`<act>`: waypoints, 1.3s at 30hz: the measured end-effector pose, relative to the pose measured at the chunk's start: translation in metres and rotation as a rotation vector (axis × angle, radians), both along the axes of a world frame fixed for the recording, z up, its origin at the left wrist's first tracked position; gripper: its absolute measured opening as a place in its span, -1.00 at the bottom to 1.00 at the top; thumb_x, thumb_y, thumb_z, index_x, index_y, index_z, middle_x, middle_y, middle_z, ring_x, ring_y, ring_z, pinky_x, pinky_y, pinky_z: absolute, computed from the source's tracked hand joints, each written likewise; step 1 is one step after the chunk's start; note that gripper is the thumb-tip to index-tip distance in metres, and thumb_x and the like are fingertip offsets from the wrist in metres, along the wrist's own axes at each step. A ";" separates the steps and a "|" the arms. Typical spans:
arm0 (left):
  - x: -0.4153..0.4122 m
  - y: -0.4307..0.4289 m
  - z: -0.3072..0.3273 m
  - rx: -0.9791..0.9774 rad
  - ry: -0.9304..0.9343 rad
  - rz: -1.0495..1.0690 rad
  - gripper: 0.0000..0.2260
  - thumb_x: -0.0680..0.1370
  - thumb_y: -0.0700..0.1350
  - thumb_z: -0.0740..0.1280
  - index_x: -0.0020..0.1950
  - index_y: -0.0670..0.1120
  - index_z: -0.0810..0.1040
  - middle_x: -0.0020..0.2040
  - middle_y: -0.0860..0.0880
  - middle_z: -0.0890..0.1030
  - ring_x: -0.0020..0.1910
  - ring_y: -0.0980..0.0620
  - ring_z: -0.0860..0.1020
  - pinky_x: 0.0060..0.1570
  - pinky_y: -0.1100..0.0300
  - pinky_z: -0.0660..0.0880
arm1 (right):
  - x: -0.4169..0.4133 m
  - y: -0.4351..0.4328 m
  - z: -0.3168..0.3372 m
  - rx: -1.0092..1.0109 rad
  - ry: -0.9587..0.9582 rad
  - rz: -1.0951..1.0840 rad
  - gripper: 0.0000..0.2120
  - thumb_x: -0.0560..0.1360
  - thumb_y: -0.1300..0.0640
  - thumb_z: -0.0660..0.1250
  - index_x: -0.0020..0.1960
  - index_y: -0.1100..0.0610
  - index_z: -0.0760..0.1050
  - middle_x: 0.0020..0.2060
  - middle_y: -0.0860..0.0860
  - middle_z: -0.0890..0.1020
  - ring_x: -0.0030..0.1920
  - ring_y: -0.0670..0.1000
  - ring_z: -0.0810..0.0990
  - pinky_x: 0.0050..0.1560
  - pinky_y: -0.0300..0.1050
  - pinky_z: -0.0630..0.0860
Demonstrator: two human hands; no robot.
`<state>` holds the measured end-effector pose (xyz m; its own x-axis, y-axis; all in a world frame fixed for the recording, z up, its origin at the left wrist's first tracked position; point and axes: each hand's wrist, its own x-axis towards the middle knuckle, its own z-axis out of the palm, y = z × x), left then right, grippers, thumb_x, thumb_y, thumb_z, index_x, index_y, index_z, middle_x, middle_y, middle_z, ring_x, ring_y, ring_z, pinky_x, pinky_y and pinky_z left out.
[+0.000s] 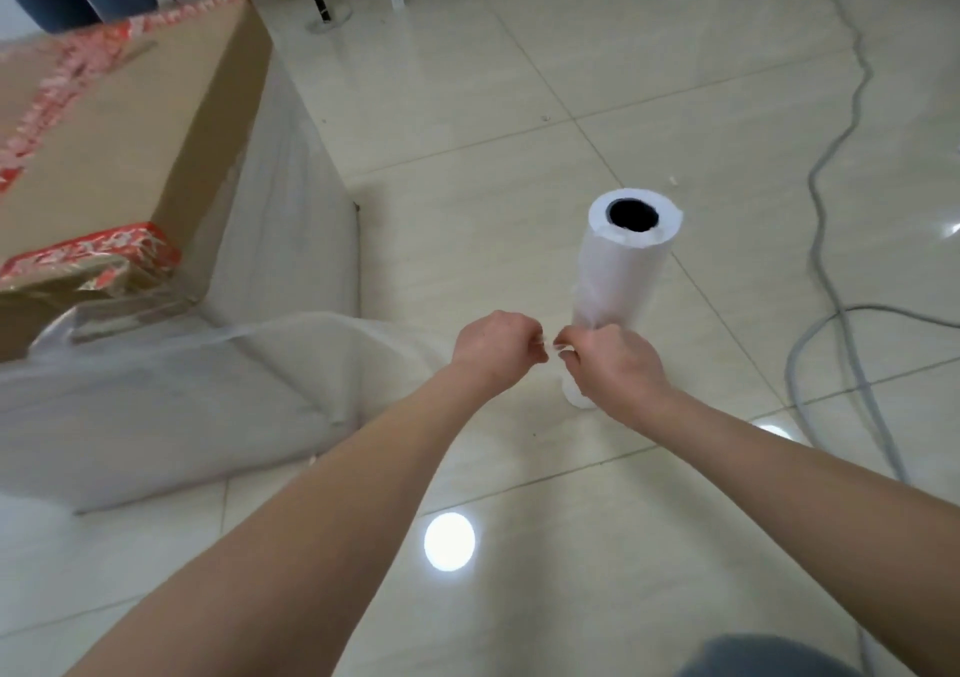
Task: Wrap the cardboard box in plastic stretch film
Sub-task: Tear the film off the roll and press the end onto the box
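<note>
Cardboard box [119,120] on tiled floor [519,105], left of hands, sides under clear film. Film roll [623,271] upright just behind right hand [613,364]. Left hand [493,346] close beside it, both pinching twisted film strand [551,346] stretched from box's near corner. Grey cable [831,157] well right.

We reach both bare arms forward and inward, so our left hand [496,346] and right hand [615,364] almost meet, knuckles up. Each hand has its fingers curled, pinching the same thin strand of film [553,347] between them.
</note>
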<state>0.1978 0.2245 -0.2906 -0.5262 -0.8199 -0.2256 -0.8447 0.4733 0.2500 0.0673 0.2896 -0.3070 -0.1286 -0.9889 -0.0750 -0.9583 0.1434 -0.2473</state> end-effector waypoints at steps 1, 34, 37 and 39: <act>0.001 -0.003 -0.004 0.009 0.022 0.008 -0.83 0.55 0.00 0.29 0.05 -0.03 0.59 0.06 -0.04 0.61 0.09 -0.07 0.53 -0.16 0.17 0.35 | 0.000 0.000 -0.003 -0.017 0.012 -0.010 -0.74 0.60 0.08 0.12 0.19 -0.03 0.52 -0.01 0.13 0.62 0.00 0.19 0.58 -0.19 -0.11 0.36; 0.033 -0.022 -0.021 0.169 0.504 -0.133 -0.90 0.45 -0.23 0.39 -0.25 -0.07 0.59 -0.39 0.12 0.53 -0.39 0.13 0.45 -0.23 0.17 0.45 | 0.019 -0.001 -0.006 -0.084 -0.104 -0.319 -0.72 0.54 0.10 0.09 -0.09 0.03 0.59 -0.16 0.04 0.66 -0.13 0.12 0.62 -0.10 -0.01 0.57; 0.045 -0.032 -0.023 0.195 0.572 -0.003 -0.83 0.44 -0.27 0.38 -0.29 -0.03 0.58 -0.37 0.11 0.58 -0.39 0.14 0.49 -0.27 0.27 0.45 | 0.016 0.002 -0.014 -0.079 -0.112 -0.266 -0.75 0.56 0.08 0.13 0.15 -0.06 0.51 -0.06 0.03 0.65 -0.06 0.11 0.62 -0.09 -0.06 0.53; 0.047 -0.036 -0.027 0.230 0.557 0.010 -0.84 0.45 -0.26 0.38 -0.27 -0.03 0.58 -0.35 0.08 0.60 -0.34 0.10 0.52 -0.22 0.25 0.48 | 0.018 0.004 -0.018 -0.109 -0.067 -0.170 -0.68 0.55 0.06 0.19 0.29 -0.13 0.37 -0.08 -0.01 0.65 -0.05 0.10 0.60 -0.21 -0.11 0.44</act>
